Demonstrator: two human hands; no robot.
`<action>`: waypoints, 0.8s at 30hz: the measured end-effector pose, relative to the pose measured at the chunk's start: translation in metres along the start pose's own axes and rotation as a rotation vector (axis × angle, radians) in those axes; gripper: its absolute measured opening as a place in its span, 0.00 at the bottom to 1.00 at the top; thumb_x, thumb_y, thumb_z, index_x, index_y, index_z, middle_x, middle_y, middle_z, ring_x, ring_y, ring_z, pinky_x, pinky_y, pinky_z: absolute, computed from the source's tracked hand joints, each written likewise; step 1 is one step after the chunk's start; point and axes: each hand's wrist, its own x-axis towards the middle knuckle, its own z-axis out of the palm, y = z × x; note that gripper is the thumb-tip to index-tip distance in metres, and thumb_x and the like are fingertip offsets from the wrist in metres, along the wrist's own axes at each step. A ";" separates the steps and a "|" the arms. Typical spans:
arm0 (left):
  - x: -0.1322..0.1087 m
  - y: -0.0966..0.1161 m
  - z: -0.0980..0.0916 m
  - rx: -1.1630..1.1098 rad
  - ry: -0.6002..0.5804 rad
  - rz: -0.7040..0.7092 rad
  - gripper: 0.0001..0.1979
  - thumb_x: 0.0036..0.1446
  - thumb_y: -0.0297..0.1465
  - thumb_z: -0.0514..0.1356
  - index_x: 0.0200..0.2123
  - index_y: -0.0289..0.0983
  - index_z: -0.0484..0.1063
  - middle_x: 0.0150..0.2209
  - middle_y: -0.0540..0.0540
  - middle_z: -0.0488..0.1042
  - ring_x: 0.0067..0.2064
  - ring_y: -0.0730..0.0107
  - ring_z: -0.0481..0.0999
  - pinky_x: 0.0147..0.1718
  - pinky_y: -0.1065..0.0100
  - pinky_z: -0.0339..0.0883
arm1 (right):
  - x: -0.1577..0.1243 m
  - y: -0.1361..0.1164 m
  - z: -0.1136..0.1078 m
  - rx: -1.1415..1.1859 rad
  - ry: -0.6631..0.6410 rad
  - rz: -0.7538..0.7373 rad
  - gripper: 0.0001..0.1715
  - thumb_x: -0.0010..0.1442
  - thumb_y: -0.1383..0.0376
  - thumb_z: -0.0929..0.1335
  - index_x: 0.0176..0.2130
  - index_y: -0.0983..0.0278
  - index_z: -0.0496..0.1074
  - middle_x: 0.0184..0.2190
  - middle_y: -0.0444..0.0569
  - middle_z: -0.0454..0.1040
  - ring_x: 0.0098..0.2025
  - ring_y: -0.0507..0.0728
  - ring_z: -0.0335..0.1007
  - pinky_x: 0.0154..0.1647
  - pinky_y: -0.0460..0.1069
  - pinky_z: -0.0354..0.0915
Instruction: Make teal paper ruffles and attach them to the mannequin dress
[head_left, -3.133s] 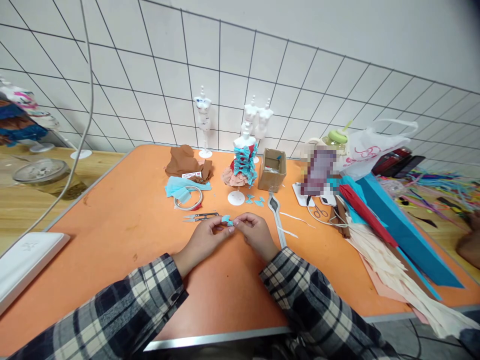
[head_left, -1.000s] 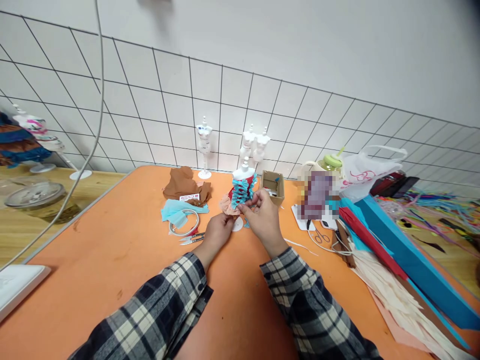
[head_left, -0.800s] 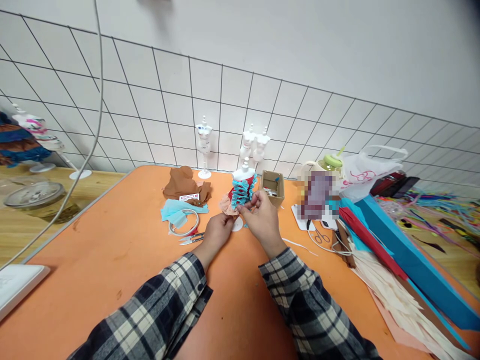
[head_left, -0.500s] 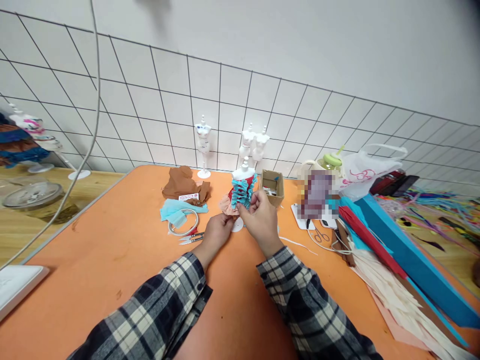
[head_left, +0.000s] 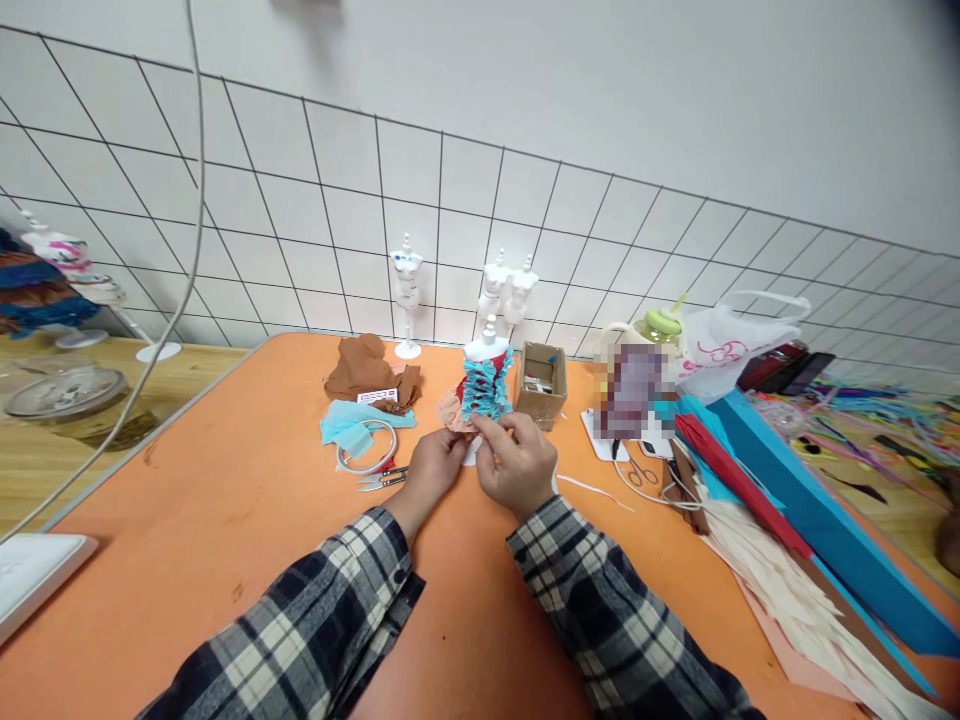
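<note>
A small white dress form [head_left: 486,347] stands upright in front of me in a doll dress [head_left: 486,388] of blue ruffles over red, with a peach frill [head_left: 453,410] at its lower left. My left hand [head_left: 439,465] is closed at the lower edge of the peach frill, its fingertips partly hidden. My right hand [head_left: 520,465] is bent at the dress's lower hem, thumb and forefinger close together on its edge. The form's white round base [head_left: 472,455] shows between the hands.
Thread snips [head_left: 384,480], a white ring [head_left: 366,447], blue cloth [head_left: 349,425] and brown cloth [head_left: 360,368] lie left. A cardboard box [head_left: 543,385] stands behind my right hand. Bare dress forms [head_left: 407,285] line the wall. Scissors [head_left: 642,472] and fabric strips [head_left: 780,570] lie right.
My right hand has moved down from the side of the blue ruffles to the lower hem. The ruffles now show more fully. My left hand stays in place.
</note>
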 end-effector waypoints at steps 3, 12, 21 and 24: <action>0.000 0.000 -0.001 0.009 -0.013 0.021 0.14 0.59 0.30 0.53 0.34 0.35 0.80 0.31 0.43 0.80 0.34 0.62 0.77 0.35 0.68 0.66 | 0.000 0.003 0.002 -0.063 -0.059 -0.042 0.25 0.56 0.66 0.64 0.52 0.53 0.74 0.44 0.51 0.73 0.37 0.58 0.67 0.39 0.52 0.64; 0.000 0.002 -0.003 0.106 -0.022 -0.007 0.15 0.61 0.32 0.53 0.37 0.35 0.79 0.35 0.41 0.81 0.35 0.61 0.78 0.34 0.68 0.65 | -0.008 0.013 0.002 0.007 0.066 -0.093 0.24 0.57 0.67 0.63 0.52 0.54 0.72 0.43 0.50 0.75 0.38 0.58 0.68 0.41 0.54 0.64; 0.000 0.008 -0.004 0.188 0.018 -0.057 0.13 0.56 0.38 0.59 0.38 0.36 0.78 0.36 0.38 0.81 0.40 0.54 0.79 0.36 0.64 0.66 | -0.029 0.054 0.002 -0.066 -0.081 0.192 0.14 0.58 0.71 0.62 0.42 0.63 0.73 0.37 0.51 0.75 0.41 0.60 0.66 0.44 0.53 0.62; -0.003 0.008 -0.008 0.153 0.075 -0.027 0.18 0.55 0.33 0.58 0.49 0.35 0.73 0.45 0.37 0.78 0.47 0.54 0.77 0.43 0.63 0.68 | -0.029 0.056 0.004 -0.069 -0.250 0.179 0.20 0.57 0.72 0.63 0.49 0.63 0.72 0.44 0.51 0.76 0.46 0.60 0.65 0.48 0.53 0.62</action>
